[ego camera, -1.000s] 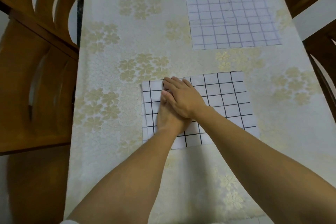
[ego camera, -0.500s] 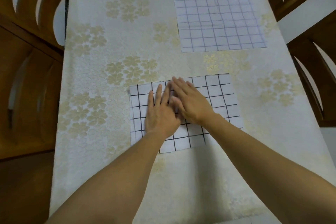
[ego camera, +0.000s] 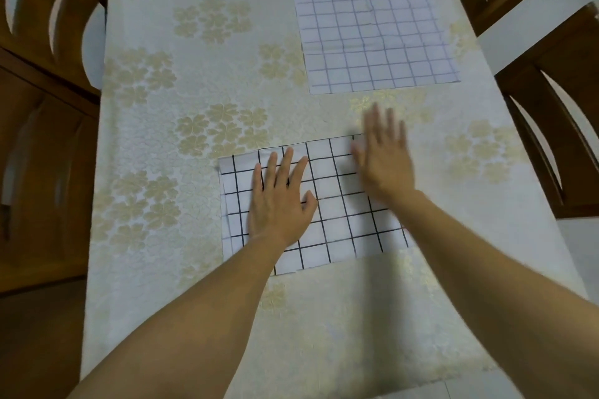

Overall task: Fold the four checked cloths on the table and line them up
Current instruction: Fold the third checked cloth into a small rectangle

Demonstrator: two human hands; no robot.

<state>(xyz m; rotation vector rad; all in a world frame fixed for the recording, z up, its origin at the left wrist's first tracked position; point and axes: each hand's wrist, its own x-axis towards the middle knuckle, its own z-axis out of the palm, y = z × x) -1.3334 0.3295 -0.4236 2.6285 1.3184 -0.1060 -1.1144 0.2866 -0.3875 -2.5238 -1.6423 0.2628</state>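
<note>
Bare tablecloth (ego camera: 194, 269) around folded cloth (ego camera: 337, 223), left hand (ego camera: 278, 201) flat

A single head-worn wide-angle view looks forward and steeply down onto the table (ego camera: 201, 317), which runs from the lower edge up the middle of the frame. It sits close, with both forearms entering from the bottom corners and the hands near centre. Wooden chairs (ego camera: 42, 126) bend along the left and right edges, probably from lens distortion, and no second view overlaps it.
</note>
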